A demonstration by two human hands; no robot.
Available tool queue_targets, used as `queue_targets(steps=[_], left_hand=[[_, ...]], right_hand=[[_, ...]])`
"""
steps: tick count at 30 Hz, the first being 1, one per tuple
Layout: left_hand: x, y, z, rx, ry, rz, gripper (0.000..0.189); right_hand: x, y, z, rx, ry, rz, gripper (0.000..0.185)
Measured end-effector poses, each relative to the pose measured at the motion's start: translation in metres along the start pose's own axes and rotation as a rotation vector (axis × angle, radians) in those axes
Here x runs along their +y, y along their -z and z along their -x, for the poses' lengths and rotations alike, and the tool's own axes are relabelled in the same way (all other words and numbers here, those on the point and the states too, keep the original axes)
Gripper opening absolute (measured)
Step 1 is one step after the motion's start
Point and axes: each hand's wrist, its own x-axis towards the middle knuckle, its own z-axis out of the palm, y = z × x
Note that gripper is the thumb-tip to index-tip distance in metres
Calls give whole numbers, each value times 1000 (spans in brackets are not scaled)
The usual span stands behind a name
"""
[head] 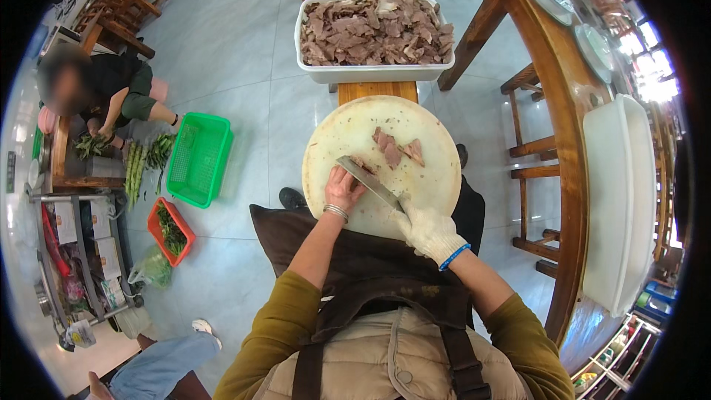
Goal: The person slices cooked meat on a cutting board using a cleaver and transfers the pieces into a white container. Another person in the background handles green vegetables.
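A round, pale cutting board (pixel 333 128) lies before me on a wooden bench. My right hand (pixel 433 230), in a white knit glove with a blue cuff, grips the handle of a knife (pixel 369 180). The blade points up and left across the board. My bare left hand (pixel 343 189), with bangles at the wrist, presses on the board against the near side of the blade; its fingertips are partly hidden. A piece of cooked meat (pixel 364 165) shows along the blade's far side. Several meat slices (pixel 389 147) lie farther up the board.
Beyond the board stands a white tub (pixel 375 74) heaped with sliced meat. On the right, a wooden table (pixel 561 94) bears plates and a white bin (pixel 605 205). At left are a green basket (pixel 200 161), an orange basket (pixel 189 233) with greens, and a seated person (pixel 119 83) handling vegetables.
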Motion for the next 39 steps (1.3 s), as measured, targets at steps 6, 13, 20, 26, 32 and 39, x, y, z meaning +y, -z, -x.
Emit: queue_targets(steps=[6,13,20,26,32,39], left_hand=[[0,0,3,-1,16,-30,56],[5,-3,-3,11,12,-27,45],[3,2,-3,87,-33,16,34],[5,0,-2,83,-20,-16,38],[-4,-4,9,24,62,47,49],[-3,-1,9,28,13,-34,49]], right_hand=[[8,-14,-13,45,2,106,66],[-2,-31,-96,218,166,131,65],[-14,26,-58,-13,-68,-260,59],[7,14,-12,51,35,-43,58],[7,1,15,52,44,82,60],[-27,42,26,-196,-130,-114,57]])
